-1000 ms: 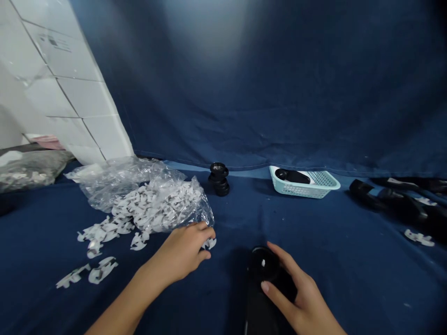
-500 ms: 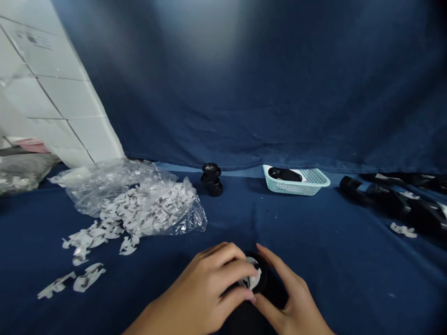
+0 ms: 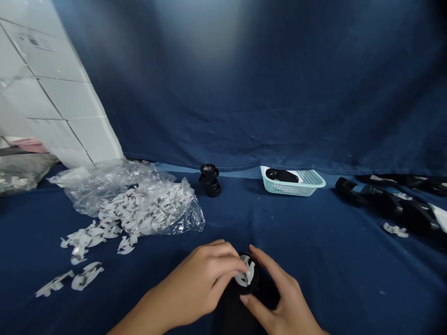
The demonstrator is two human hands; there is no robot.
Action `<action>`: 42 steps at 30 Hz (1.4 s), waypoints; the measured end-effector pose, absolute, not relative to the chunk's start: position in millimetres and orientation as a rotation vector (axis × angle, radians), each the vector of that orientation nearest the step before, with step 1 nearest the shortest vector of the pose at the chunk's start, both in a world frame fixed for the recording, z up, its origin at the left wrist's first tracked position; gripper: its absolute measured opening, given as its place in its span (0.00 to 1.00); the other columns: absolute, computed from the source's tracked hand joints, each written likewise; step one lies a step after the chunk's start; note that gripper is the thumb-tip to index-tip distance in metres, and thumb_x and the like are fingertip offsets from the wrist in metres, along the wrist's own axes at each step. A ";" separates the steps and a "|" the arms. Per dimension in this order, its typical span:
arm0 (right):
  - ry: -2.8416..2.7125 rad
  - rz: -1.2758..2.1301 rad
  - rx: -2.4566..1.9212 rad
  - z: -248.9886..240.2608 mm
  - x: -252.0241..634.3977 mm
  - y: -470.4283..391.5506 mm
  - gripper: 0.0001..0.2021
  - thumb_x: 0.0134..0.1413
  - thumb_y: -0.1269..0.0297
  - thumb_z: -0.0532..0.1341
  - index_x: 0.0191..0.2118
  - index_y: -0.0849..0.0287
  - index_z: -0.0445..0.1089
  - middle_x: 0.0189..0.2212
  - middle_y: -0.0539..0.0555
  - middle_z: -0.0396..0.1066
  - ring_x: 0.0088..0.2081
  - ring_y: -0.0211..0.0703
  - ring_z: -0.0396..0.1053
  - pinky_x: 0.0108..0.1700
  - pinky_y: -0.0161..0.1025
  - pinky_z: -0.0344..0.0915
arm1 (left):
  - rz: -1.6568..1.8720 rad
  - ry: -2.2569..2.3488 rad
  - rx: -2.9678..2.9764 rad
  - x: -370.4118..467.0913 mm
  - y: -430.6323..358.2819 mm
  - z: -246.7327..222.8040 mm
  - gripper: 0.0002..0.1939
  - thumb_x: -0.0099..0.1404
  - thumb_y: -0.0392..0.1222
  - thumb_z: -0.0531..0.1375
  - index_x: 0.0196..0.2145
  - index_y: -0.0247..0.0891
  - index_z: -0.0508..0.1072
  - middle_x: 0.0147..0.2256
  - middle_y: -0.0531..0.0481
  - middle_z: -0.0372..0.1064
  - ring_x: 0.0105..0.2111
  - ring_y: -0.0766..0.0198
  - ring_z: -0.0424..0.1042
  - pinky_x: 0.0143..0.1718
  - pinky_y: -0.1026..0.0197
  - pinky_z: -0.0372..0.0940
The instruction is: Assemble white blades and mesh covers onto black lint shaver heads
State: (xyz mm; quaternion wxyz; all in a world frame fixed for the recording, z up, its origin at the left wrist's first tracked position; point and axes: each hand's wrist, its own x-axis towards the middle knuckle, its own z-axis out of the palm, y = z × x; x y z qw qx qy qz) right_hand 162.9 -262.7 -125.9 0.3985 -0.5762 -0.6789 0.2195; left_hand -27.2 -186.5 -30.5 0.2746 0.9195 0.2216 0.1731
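A black part (image 3: pixel 256 284) with a round end lies at the bottom centre, a white plastic piece (image 3: pixel 248 274) sitting in that round end. My right hand (image 3: pixel 284 295) grips the black part from the right, thumb at its near side and index finger at its far side. From the left, my left hand (image 3: pixel 206 279) has its fingers bent together, the fingertips on the white piece. Whether those fingertips pinch it or only press on it is hard to make out.
Loose white pieces (image 3: pixel 87 275) and a clear plastic bag (image 3: pixel 150 204) full of them lie left. Behind are stacked black rings (image 3: pixel 210 180) and a light blue basket (image 3: pixel 293 188) holding a black part. More black parts (image 3: pixel 384 202) lie right; a blue curtain (image 3: pixel 244 93) hangs behind.
My left thumb has drawn back from the near edge of the round end, and more of the white piece shows. Both hands and the black part appear slightly further left.
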 end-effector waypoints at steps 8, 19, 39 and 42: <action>-1.633 0.500 -1.358 -135.2 161.4 -261.0 0.35 0.46 0.69 0.65 0.62 0.53 0.59 0.56 0.57 0.70 0.57 0.57 0.67 0.57 0.57 0.66 | 0.323 0.576 2.582 -12.9 -174.5 -15.1 0.11 0.68 0.28 0.52 0.34 0.39 0.72 0.35 0.53 0.69 0.37 0.64 0.68 0.41 0.64 0.63; -1.665 0.578 -1.373 -127.0 164.3 -261.0 0.36 0.47 0.68 0.65 0.63 0.55 0.55 0.57 0.59 0.68 0.58 0.57 0.66 0.58 0.58 0.65 | 0.049 0.651 2.747 -14.1 -182.9 -2.5 0.12 0.65 0.24 0.51 0.38 0.39 0.66 0.38 0.50 0.64 0.41 0.61 0.66 0.39 0.63 0.63; -1.591 0.615 -1.395 -126.9 162.3 -262.5 0.37 0.46 0.67 0.64 0.64 0.57 0.54 0.56 0.60 0.70 0.57 0.59 0.66 0.58 0.60 0.65 | -0.088 0.620 2.786 0.8 -179.4 -10.1 0.12 0.61 0.22 0.53 0.35 0.38 0.65 0.35 0.51 0.64 0.36 0.61 0.66 0.35 0.62 0.62; -1.572 0.640 -1.413 -125.4 161.5 -262.3 0.38 0.46 0.66 0.65 0.64 0.57 0.55 0.55 0.60 0.70 0.57 0.59 0.66 0.57 0.59 0.65 | -0.109 0.638 2.748 2.8 -177.2 -12.6 0.12 0.62 0.23 0.52 0.35 0.38 0.66 0.35 0.51 0.65 0.36 0.61 0.67 0.35 0.62 0.62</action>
